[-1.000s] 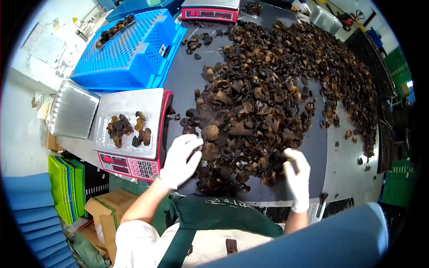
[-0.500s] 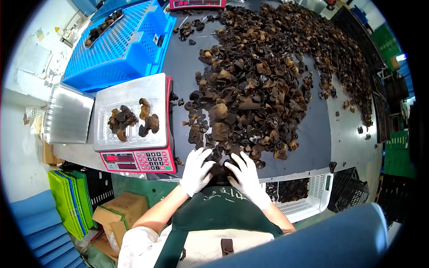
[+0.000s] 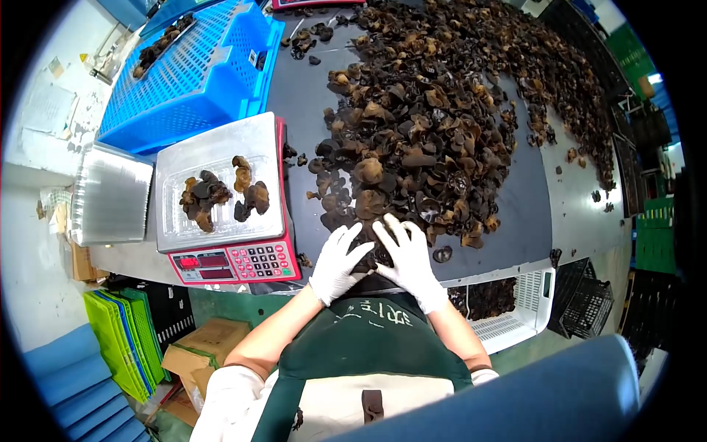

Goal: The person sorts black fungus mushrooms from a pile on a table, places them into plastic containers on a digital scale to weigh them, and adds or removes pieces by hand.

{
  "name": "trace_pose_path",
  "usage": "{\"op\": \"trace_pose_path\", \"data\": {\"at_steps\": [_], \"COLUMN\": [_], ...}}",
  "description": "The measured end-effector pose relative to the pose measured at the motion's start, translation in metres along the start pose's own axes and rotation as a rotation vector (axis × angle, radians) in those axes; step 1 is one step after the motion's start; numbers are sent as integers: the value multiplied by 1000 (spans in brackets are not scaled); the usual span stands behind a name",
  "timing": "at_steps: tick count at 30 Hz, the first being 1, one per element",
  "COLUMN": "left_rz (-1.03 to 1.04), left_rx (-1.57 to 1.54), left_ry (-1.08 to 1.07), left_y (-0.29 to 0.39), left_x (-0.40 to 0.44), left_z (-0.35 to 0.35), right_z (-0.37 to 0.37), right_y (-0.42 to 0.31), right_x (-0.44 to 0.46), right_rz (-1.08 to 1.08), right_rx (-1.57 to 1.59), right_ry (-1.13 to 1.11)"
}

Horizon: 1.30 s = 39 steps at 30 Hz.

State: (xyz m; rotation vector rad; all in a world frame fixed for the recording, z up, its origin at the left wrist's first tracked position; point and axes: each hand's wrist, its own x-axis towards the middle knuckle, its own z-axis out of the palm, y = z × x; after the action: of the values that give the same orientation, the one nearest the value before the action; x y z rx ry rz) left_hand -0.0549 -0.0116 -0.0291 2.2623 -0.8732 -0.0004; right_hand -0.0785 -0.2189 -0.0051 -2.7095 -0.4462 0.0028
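Observation:
A large heap of wood ear mushrooms (image 3: 427, 147) lies on the dark table top (image 3: 515, 221). My left hand (image 3: 339, 264), in a white glove, rests at the heap's near edge, its fingers stretched out and thumb apart. Beside it, my right hand (image 3: 409, 259), gloved too, reaches onto the nearest mushrooms with spread fingers. Dark pieces lie between the two hands, partly hidden by them. To the left, a red and silver weighing scale (image 3: 261, 259) carries a clear plastic tray (image 3: 230, 215) holding a few mushroom pieces.
Behind the scale stands an upturned blue crate (image 3: 166, 107), with mushrooms on top. Stacked clear trays (image 3: 112, 195) stand at far left. Below the table are a white basket (image 3: 526, 309), a cardboard box (image 3: 210, 342) and green crates (image 3: 114, 346).
Both hands have moved forward from the table's front edge onto the near mushrooms, and the right hand's fingers now reach farther over them. The view has shifted slightly.

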Motion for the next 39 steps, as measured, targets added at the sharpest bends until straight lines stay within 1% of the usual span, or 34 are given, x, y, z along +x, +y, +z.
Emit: {"op": "trace_pose_path", "data": {"at_steps": [2,4,5,6,8,9,10,12,13,14,16,17,18,20,21,23,24,25,26,27,28,29,30,31,32,33,34,35,36,37,38,39], "left_rz": [56,-30,-104,-115,-525,-546,-552,-549,-564,-567,-646,-710,-708,-863,-865,-808,-773,-731,-711,-654,-601,-610,-582,-506,-428,-407,-444,-356,-276,-360,-472,-436], "left_rx": [-16,-106,-157,-251,-587,-714,-709,-920,-915,-916,-1267,-1394,-1400,-1597,-1609,-1627,-1633,-1637,-1562,-1526,-1483,-1478,-1396,-1150,-907,-788,-432,-657,-665,-496,-406,-312], "left_ry": [114,171,181,228,225,258,270,292,258,265,294,292,292,256,226,199,172,180,170,153,139,146,162,228,282,400,457,653,721,745,821,801], "left_y": [-11,-14,-15,-20,-16,-9,-4,6,10,13,17,17,20,27,29,31,31,32,35,39,42,47,48,45,39,37,35,6,-6,-31,-51,-65], "left_x": [-4,-7,-9,-8,-12,-8,-6,-5,-4,-4,-3,-3,-2,2,2,-1,-3,-4,-7,-8,-10,-13,-16,-20,-23,-25,-25,-32,-29,-37,-41,-44], "left_z": [8,7,6,4,4,-3,-8,-16,-23,-25,-24,-24,-27,-38,-41,-42,-44,-43,-47,-55,-66,-81,-97,-115,-135,-156,-185,-184,-203,-216,-224,-235], "right_z": [0,3,5,5,12,5,5,0,-8,-16,-32,-30,-35,-49,-45,-33,-33,-35,-37,-55,-53,-50,-47,-54,-63,-74,-83,-91,-93,-86,-88,-83], "right_y": [5,13,19,21,27,24,20,18,14,20,15,21,21,11,13,19,17,14,9,-9,-13,-14,-17,-27,-42,-58,-78,-97,-112,-126,-143,-159], "right_x": [2,0,0,0,0,4,4,6,7,2,12,15,19,29,30,32,33,35,39,52,57,61,66,77,90,103,117,132,147,159,172,185], "right_rz": [-80,-123,-169,-159,-109,-55,49,193,313,698,781,891,974,1190,1189,907,906,955,999,1189,1059,855,656,522,467,378,216,75,-119,-156,-309,-421], "right_rx": [-15,48,42,93,203,361,567,803,981,1542,2100,2312,2412,2477,2473,2599,2596,2561,2528,2330,2261,2184,2100,2019,1956,1774,1542,1308,1158,1237,1051,998], "right_ry": [-2,29,90,135,215,260,315,416,430,222,249,196,120,149,145,-49,-60,-47,-37,133,93,42,-3,-16,-12,-31,-17,29,12,-88,-38,-21]}}
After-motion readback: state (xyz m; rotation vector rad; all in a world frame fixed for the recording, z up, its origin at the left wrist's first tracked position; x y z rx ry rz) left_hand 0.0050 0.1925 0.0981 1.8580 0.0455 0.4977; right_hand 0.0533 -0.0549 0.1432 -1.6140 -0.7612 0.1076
